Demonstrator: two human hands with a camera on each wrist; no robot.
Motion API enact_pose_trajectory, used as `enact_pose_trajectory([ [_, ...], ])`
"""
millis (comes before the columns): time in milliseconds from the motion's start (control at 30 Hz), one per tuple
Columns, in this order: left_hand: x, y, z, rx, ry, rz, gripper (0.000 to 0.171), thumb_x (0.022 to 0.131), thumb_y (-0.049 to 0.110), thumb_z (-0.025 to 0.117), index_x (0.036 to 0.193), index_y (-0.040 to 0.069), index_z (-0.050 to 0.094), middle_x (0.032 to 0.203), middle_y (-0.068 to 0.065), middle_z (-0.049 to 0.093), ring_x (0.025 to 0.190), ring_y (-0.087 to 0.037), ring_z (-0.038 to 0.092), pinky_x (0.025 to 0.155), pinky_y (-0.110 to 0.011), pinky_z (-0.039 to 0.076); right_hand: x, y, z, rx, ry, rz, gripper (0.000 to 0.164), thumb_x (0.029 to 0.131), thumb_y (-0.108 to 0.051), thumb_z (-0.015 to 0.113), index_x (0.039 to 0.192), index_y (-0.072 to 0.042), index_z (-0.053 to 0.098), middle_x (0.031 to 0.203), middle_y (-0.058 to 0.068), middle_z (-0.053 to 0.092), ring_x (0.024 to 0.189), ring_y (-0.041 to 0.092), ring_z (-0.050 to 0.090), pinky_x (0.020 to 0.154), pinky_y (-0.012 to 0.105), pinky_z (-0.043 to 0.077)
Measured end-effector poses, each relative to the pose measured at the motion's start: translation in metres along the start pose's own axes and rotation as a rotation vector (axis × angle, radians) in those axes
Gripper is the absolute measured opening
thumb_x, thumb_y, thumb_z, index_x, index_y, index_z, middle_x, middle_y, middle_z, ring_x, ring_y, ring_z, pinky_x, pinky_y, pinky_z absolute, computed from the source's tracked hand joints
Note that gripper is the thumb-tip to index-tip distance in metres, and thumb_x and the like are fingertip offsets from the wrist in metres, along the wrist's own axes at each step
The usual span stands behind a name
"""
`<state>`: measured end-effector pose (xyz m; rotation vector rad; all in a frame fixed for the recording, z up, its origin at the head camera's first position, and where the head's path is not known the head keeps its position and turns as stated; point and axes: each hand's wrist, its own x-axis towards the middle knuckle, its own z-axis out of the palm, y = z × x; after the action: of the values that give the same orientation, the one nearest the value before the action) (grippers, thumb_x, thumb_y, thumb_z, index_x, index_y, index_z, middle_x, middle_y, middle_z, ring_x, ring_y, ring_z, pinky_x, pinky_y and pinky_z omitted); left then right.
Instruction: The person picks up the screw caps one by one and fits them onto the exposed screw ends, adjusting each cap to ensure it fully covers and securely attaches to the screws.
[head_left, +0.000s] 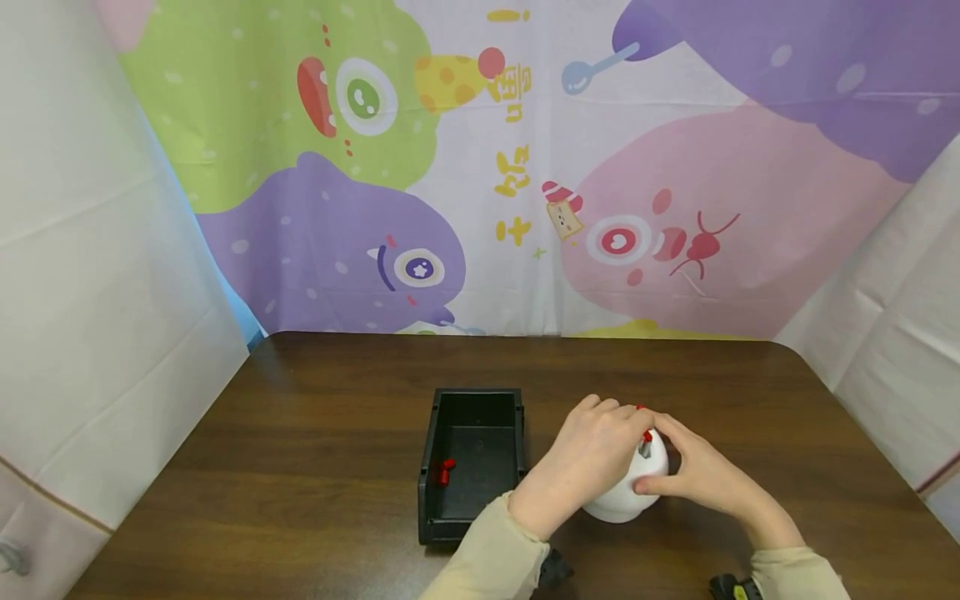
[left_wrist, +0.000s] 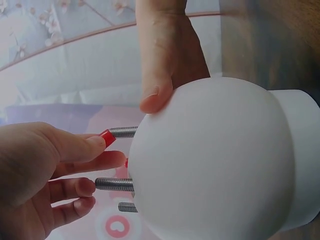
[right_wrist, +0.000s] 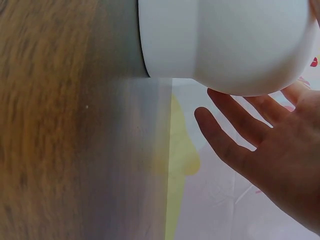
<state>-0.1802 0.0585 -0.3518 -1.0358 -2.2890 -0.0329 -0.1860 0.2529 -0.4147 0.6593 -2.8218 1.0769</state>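
Note:
A white round-topped object [head_left: 618, 503] on a narrower base stands on the table, with several threaded metal studs [left_wrist: 115, 184] jutting from its top. My left hand [head_left: 588, 450] pinches a small red cap [left_wrist: 106, 137] between thumb and forefinger; in the left wrist view the cap sits tilted at the tip of one stud. Another bit of red [left_wrist: 126, 163] shows behind the fingers, partly hidden. With thumb and fingers spread around the dome, my right hand [head_left: 708, 473] holds the white object from the right. In the right wrist view its fingers [right_wrist: 240, 120] lie along the dome's side.
Left of the white object, a black open bin [head_left: 480, 454] holds a few red caps [head_left: 444, 477] near its left wall. The brown wooden table [head_left: 300, 467] reaches back to a cartoon-printed curtain [head_left: 517, 292]. White cloth [head_left: 112, 250] hangs at both sides.

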Motion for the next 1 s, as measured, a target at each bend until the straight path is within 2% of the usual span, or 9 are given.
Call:
enact_pose_trajectory([
  [267, 0.0015, 0.0019, -0.0015, 0.015, -0.004, 0.013, 0.018, 0.079, 0.030, 0.067, 0.095, 0.022, 0.066, 0.088, 0.012, 0.066, 0.077, -0.004, 0.059, 0.067, -0.018, 0.039, 0.0012, 0.0003, 0.0007, 0.058, -0.001, -0.029, 0.072, 0.066, -0.037, 0.079, 0.126, -0.020, 0.042, 0.120, -0.002, 0.049, 0.097, 0.007, 0.052, 0.076, 0.024, 0.045],
  [533, 0.0021, 0.0045, 0.0013, 0.016, 0.015, 0.029, 0.017, 0.080, 0.031, 0.066, 0.095, 0.022, 0.066, 0.091, 0.012, 0.065, 0.081, -0.003, 0.059, 0.069, -0.018, 0.040, 0.0008, -0.0021, -0.0012, 0.086, -0.021, -0.049, 0.074, 0.069, -0.031, 0.078, 0.130, -0.012, 0.040, 0.122, 0.005, 0.049, 0.097, 0.006, 0.051, 0.075, 0.026, 0.047],
  [733, 0.0017, 0.0067, 0.0018, 0.014, 0.021, 0.043, 0.023, 0.074, 0.034, 0.071, 0.094, 0.022, 0.065, 0.091, 0.011, 0.064, 0.082, -0.004, 0.060, 0.068, -0.018, 0.039, 0.0001, -0.0037, -0.0015, 0.096, -0.034, -0.042, 0.075, 0.070, -0.031, 0.077, 0.131, -0.010, 0.039, 0.122, 0.005, 0.049, 0.098, 0.004, 0.050, 0.077, 0.026, 0.047],
  [867, 0.0016, 0.0078, 0.0018, 0.030, 0.006, 0.040, 0.025, 0.077, 0.033, 0.069, 0.099, 0.022, 0.063, 0.095, 0.012, 0.064, 0.087, -0.004, 0.061, 0.069, -0.018, 0.040, 0.0000, -0.0032, -0.0013, 0.109, -0.041, -0.045, 0.074, 0.070, -0.030, 0.077, 0.130, -0.009, 0.039, 0.120, 0.005, 0.050, 0.097, 0.003, 0.051, 0.076, 0.026, 0.047],
  [1000, 0.0013, 0.0084, 0.0027, 0.047, 0.023, 0.037, 0.025, 0.078, 0.031, 0.068, 0.100, 0.021, 0.062, 0.095, 0.012, 0.065, 0.087, -0.003, 0.061, 0.068, -0.018, 0.040, 0.0002, -0.0027, -0.0012, 0.107, -0.039, -0.048, 0.073, 0.070, -0.031, 0.077, 0.130, -0.010, 0.040, 0.120, 0.005, 0.050, 0.097, 0.003, 0.051, 0.076, 0.025, 0.047],
])
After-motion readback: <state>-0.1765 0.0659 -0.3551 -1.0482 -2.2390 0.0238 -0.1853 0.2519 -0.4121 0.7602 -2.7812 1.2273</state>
